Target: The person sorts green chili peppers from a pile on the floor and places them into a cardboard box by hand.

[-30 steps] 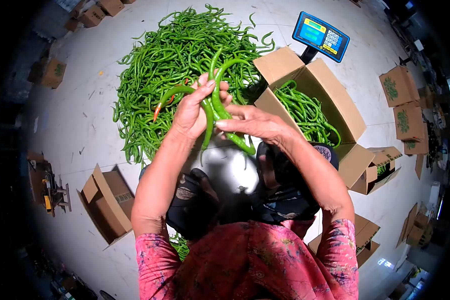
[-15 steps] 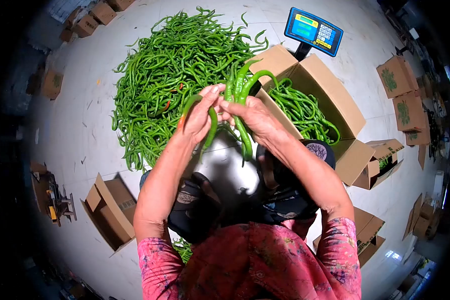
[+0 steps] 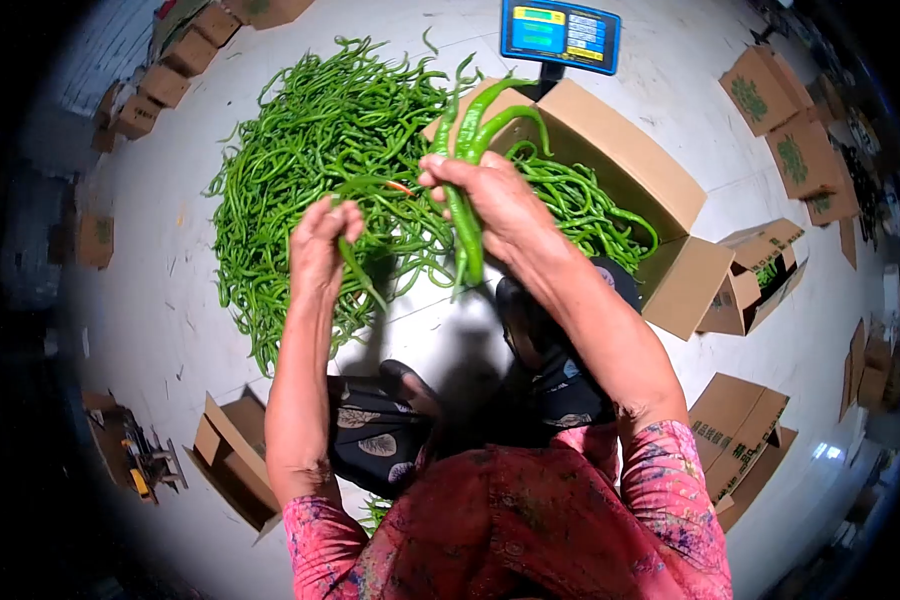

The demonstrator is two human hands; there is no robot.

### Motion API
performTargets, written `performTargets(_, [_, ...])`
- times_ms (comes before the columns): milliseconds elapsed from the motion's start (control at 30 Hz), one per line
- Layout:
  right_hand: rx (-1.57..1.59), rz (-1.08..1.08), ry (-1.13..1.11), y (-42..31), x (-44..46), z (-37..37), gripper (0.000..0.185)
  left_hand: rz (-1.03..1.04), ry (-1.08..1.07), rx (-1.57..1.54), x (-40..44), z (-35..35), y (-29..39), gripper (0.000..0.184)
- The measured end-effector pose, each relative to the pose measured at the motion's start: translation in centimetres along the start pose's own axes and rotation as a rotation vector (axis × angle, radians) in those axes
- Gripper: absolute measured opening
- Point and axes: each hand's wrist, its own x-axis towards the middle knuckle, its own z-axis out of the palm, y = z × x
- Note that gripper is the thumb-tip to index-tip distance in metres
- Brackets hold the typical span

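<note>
My left hand (image 3: 320, 235) is closed around one long green chili pepper (image 3: 360, 272), whose lower end hangs beneath the fingers. In my right hand (image 3: 498, 200) is a small bunch of green chili peppers (image 3: 470, 140), gripped near the middle and sticking out above and below the fist. A large heap of green chili peppers (image 3: 300, 160) covers the floor just beyond my left hand. Right of my right hand stands an open cardboard box (image 3: 625, 135) with more chili peppers (image 3: 595, 215) in it. The two hands are apart.
A digital scale display (image 3: 560, 35) on a post rises behind the box. Open cardboard boxes stand at lower left (image 3: 235, 455), right (image 3: 755, 275) and lower right (image 3: 735, 435). More boxes (image 3: 790, 140) line the floor's edges. My knees are close below the hands.
My hands have separated: the left moved left and down with its single pepper, while the right kept its bunch. The whole view has shifted somewhat, bringing the scale nearer the top edge.
</note>
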Motion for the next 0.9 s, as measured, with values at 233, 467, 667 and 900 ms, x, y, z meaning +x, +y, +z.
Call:
performTargets(233, [-0.091,-0.086,0.073,2.1,-0.4,1.5,0.024,0.703,-0.026,0.343,-4.3,9.6,10.6,0.031])
performTargets(467, [0.258,-0.269,-0.237,4.5,1.1,1.0,0.031,1.138,-0.799,0.864,-6.2,23.8,11.2,0.033])
performTargets(667, [0.223,-0.18,-0.081,4.5,0.8,0.6,0.034,1.32,-1.034,0.947,-5.3,32.3,5.4,0.031])
performTargets(900, [0.27,-0.38,-0.102,1.5,0.1,-0.8,0.028,1.127,-0.873,0.889,-6.1,30.0,4.9,0.035])
